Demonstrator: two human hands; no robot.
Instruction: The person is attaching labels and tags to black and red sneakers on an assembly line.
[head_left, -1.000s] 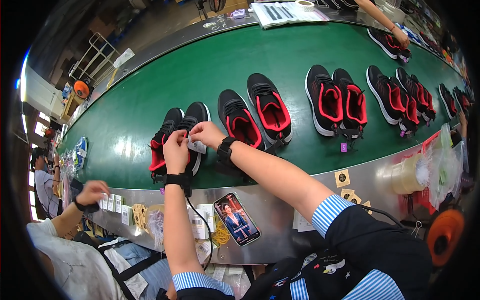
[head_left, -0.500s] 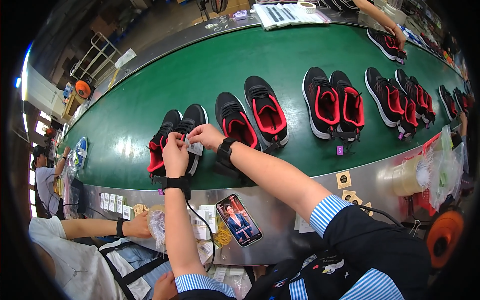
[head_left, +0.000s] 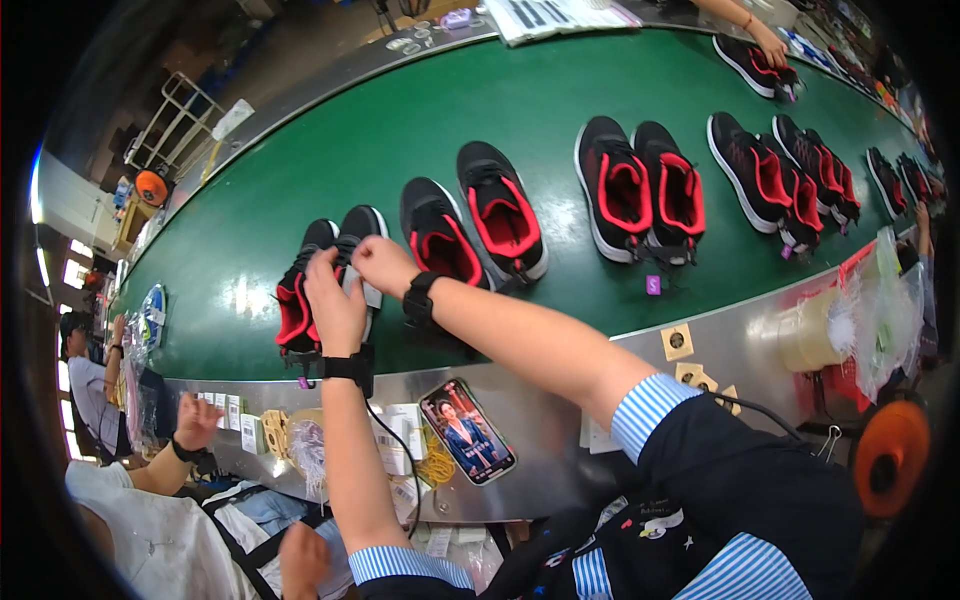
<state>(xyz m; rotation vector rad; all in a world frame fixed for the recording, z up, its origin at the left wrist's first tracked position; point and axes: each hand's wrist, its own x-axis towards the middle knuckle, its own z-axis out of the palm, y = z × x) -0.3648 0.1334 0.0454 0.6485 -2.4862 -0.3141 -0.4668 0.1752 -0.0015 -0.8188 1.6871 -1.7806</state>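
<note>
On the green work surface, the leftmost pair of black shoes with red lining, the left shoe [head_left: 293, 312] and the right shoe [head_left: 362, 220], lies under my hands. My left hand [head_left: 335, 305] is over the laces between these shoes, thumb apart from the fingers; its fingertips are partly hidden. Beside it, my right hand [head_left: 386, 266] pinches at the right shoe's laces, though what lies between its fingers is too small to see. Just below the right fingers shows a white tag [head_left: 371, 293], partly covered. To the right stands another matching pair, a near shoe [head_left: 440, 235] and a far shoe [head_left: 503, 213].
More black-and-red shoes [head_left: 667, 190] stand farther right. On the metal edge lie a phone [head_left: 468, 432], yellow rubber bands [head_left: 434, 462], white label stacks [head_left: 250, 432] and brown tags [head_left: 677, 342]. A co-worker's hand [head_left: 198, 422] is at left; another person's hand [head_left: 770, 46] touches a far shoe.
My left thumb has moved apart from its fingers, and my hands have shifted slightly on the shoe. The co-worker at left has let go of a clear plastic bundle and raised that hand.
</note>
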